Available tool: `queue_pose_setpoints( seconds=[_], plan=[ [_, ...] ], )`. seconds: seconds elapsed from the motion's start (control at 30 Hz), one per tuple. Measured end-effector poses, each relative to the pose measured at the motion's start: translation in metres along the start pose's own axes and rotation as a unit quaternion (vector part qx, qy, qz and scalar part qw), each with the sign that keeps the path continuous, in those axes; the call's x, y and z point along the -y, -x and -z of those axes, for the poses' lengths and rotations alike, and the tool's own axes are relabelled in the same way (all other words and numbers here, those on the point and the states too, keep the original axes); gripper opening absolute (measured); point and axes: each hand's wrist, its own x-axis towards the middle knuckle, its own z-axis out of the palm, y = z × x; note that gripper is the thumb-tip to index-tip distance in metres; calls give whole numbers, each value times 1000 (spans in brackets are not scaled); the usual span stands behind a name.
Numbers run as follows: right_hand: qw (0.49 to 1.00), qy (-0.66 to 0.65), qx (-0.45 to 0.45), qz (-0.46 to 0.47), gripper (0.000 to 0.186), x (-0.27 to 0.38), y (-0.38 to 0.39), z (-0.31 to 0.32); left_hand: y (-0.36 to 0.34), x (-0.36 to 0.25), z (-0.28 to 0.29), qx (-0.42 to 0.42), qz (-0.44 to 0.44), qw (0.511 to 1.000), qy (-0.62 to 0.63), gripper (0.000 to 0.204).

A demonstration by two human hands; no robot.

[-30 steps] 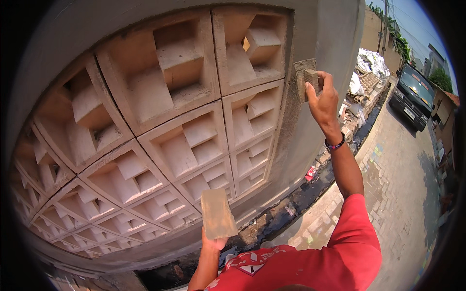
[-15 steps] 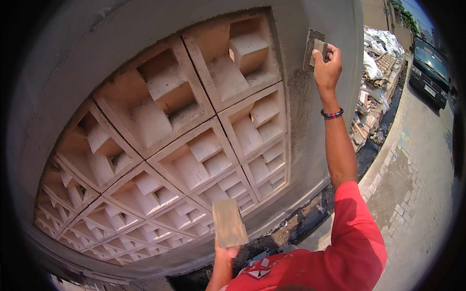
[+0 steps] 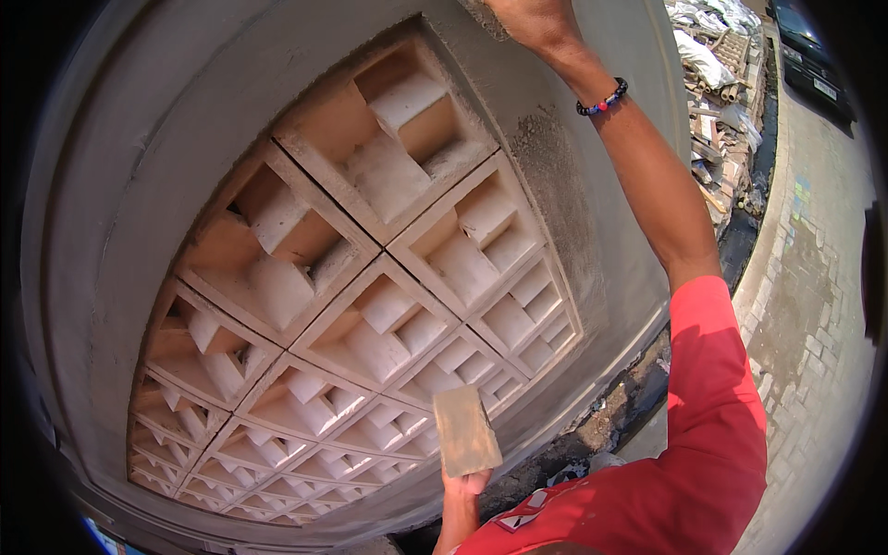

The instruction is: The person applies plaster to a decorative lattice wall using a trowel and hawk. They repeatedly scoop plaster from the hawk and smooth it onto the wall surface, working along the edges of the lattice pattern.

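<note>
My left hand (image 3: pixel 468 483) is closed on the lower end of a flat rectangular board (image 3: pixel 467 431), brown and smeared with mortar. It is held up before the lower blocks. Raised to the top edge of the view, my right hand (image 3: pixel 535 20) grips a small plastering float (image 3: pixel 485 17) against the grey plaster above the opening's upper right corner. Most of that float and some fingers are cut off by the picture's edge. Rough, darker mortar (image 3: pixel 555 176) runs down the plaster strip (image 3: pixel 638 185) beside the opening.
Pale square vent blocks (image 3: pixel 384 319) with deep recesses fill the wall opening. To the right, a rubble heap with sacks (image 3: pixel 717 83) lies beside a narrow drain (image 3: pixel 740 245). A paved road (image 3: pixel 800 351) and a dark vehicle (image 3: pixel 814 65) lie beyond.
My right hand has moved up and left with the float, from beside the opening to above its corner. The view has shifted, and the board appears slightly further right and lower.
</note>
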Motion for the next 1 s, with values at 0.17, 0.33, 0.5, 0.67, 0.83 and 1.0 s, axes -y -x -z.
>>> queue_pose_setpoints(
  seconds=[0.17,0.33,0.5,0.67,0.83,1.0],
  plan=[
    [987,-22,102,-121,22,9,37,14,2,14,-7,-28,18,999,-38,28],
    [957,57,199,-203,31,-43,198,100,-4,25,7,-25,64,998,5,30],
    [859,136,237,-432,37,-64,367,233,5,29,15,-77,41,996,31,30],
    [755,297,386,-439,38,-35,498,368,9,28,35,-74,29,996,28,33],
    [528,404,472,-579,33,8,545,457,16,35,84,-75,4,997,30,36],
    [457,437,532,-563,29,29,572,555,45,49,109,-95,-16,993,75,36]
  ],
)
